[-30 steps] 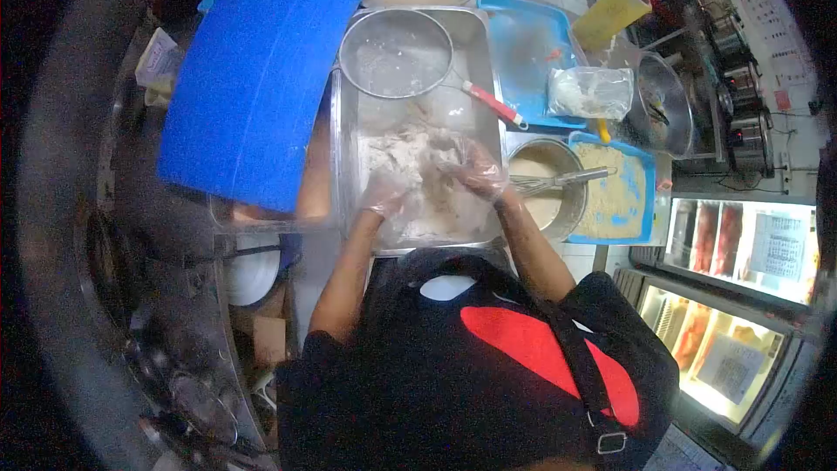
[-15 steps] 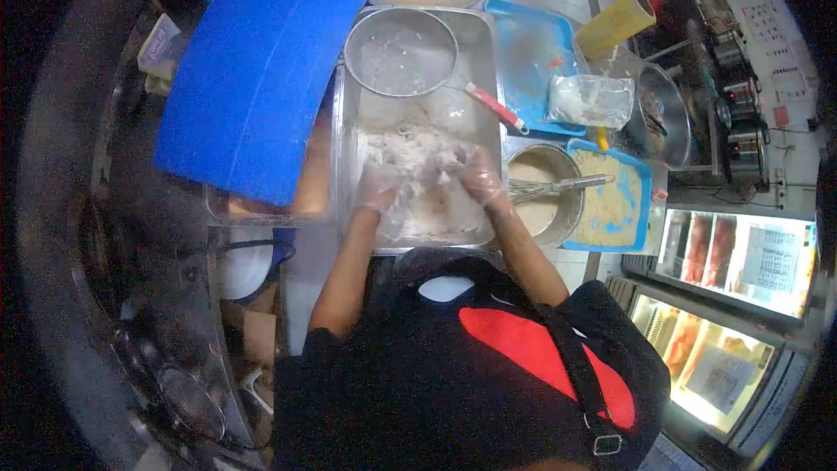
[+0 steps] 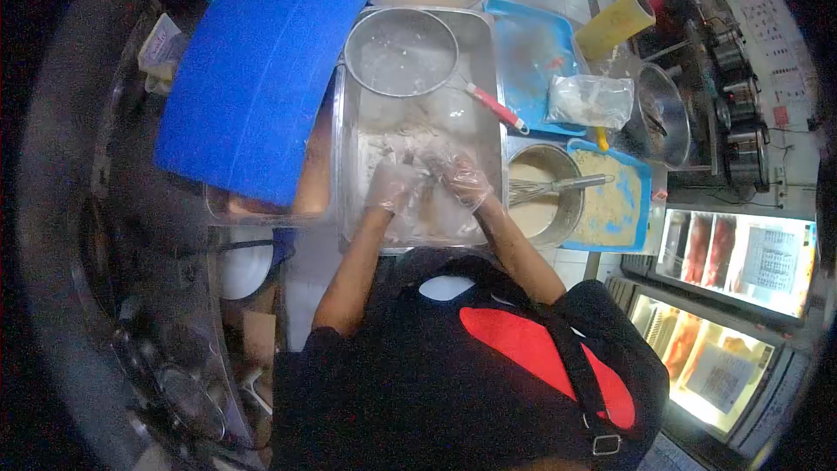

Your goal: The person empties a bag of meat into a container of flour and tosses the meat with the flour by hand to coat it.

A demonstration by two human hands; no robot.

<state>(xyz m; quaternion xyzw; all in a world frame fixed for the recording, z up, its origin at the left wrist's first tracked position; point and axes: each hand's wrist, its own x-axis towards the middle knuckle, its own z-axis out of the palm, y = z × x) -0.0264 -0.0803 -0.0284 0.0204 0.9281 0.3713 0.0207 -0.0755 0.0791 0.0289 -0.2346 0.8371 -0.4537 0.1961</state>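
Note:
Both of my hands wear clear plastic gloves and are low inside a deep metal tray (image 3: 479, 44). White flour (image 3: 377, 145) lies heaped in the tray's middle. My left hand (image 3: 397, 185) has its fingers curled in at the flour. Close beside it, my right hand (image 3: 464, 178) is also closed, fingertips toward the left hand. Whatever is between the fingers is coated in flour and too hidden to name. Beyond the hands, a round sieve (image 3: 401, 52) with a red handle (image 3: 497, 108) rests across the tray's far part.
Right of the tray stands a pot (image 3: 571, 225) of pale batter with a whisk (image 3: 567, 183) in it. Past that is a blue tray (image 3: 646, 201) of crumbs. A blue board (image 3: 261, 78) covers the left side. A plastic bag (image 3: 591, 101) lies on another blue tray (image 3: 523, 26).
My hands have drawn closer together over the flour, and their fingers have curled in. The right hand has shifted slightly left. The sieve, pot and trays look unmoved.

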